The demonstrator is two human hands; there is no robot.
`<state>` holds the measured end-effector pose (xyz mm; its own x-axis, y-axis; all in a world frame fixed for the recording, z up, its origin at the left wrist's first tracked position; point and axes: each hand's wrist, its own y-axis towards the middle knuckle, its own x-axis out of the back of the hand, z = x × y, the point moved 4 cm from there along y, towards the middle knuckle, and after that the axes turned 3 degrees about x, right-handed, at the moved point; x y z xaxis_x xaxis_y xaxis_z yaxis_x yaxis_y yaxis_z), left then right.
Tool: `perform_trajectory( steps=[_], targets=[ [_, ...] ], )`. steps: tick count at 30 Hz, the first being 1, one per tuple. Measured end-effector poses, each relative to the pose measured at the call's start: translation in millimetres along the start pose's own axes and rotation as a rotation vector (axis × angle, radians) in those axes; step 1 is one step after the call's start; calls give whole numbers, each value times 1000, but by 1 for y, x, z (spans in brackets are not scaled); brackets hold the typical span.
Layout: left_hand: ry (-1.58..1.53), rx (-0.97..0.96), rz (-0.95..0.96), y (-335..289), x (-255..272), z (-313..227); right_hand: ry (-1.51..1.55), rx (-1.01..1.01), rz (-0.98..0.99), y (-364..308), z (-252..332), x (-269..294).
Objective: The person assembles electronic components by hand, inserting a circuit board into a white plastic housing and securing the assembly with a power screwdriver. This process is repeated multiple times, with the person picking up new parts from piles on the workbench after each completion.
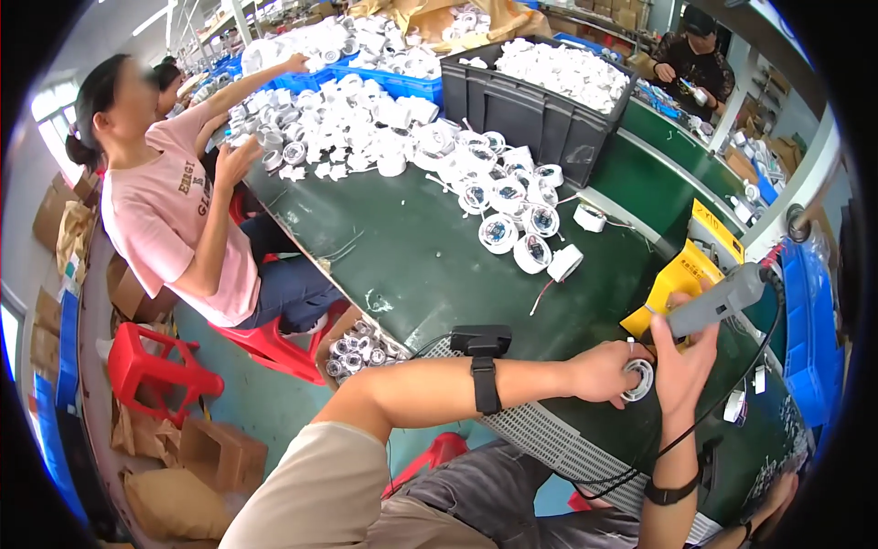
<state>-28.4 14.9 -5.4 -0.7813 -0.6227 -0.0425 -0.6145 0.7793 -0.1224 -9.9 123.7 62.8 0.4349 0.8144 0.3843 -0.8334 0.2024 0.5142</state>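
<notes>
Left fingers (629, 355) pinch white ring-shaped part (647, 384) | right fingers (666, 340) grip boxy grey corded tool (722, 300)

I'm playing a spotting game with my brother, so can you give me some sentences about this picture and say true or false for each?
1. The left hand holds a white ring. True.
2. The right hand holds a blue cup. False: the right hand holds a grey tool.
3. The dark bin holds white pieces. True.
4. The stool at the far left is green. False: that stool is red.
5. Someone on the left wears a pink shirt. True.
</notes>
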Motion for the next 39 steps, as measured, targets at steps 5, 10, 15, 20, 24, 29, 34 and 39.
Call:
perform_trajectory(
  steps=[5, 10, 15, 20, 24, 29, 34, 39],
  targets=[
    [-204, 66, 2, 10, -1, 11, 233, 114, -310, 9, 9, 3],
    [-337, 183, -86, 2, 1, 11, 329, 223, -509, 32, 27, 32],
    [-326, 227, -81, 2, 8, 13, 496, 155, -522, 49, 8, 29],
    [-308, 258, -67, 4, 4, 12, 457, 193, -481, 49, 4, 29],
    [-316, 257, -66, 3, 4, 10, 450, 204, -474, 50, 3, 22],
    [-320, 254, -66, 4, 4, 10, 378, 217, -450, 51, 4, 22],
    [-323, 238, -125, 5, 5, 9, 375, 167, -441, 50, 4, 22],
    [-366, 216, -173, 5, 8, 11, 531, 107, -378, 26, 9, 19]
  ],
)
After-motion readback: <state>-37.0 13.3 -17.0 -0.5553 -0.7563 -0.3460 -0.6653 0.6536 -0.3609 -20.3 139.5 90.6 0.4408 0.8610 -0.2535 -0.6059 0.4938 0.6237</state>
